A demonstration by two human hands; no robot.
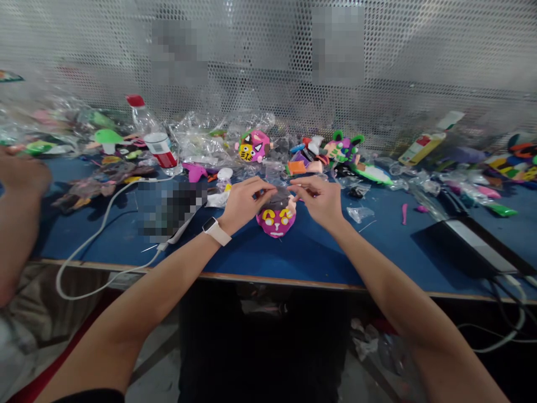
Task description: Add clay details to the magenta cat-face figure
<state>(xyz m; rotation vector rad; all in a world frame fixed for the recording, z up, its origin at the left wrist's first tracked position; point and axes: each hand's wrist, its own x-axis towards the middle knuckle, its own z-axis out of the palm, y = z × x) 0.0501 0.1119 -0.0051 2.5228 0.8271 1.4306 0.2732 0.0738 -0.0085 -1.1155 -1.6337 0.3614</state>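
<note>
A magenta toy cat face (277, 219) with yellow eyes lies on the blue table (302, 252), its grey top edge toward the far side. My left hand (243, 200), a pale watch on its wrist, pinches that top edge from the left with closed fingers. From the right, my right hand (319, 200) pinches the same edge. Both hands meet just above the face. A second pink and yellow cat face (253, 146) rests farther back among clear plastic bags.
Another person's arm (17, 196) reaches in at the far left. A bottle with a red cap (151, 134) stands at the back left, a white cable (104, 224) runs off the front edge. Coloured foam pieces (335, 154) and plastic bags litter the back; a dark flat device (470, 243) lies right.
</note>
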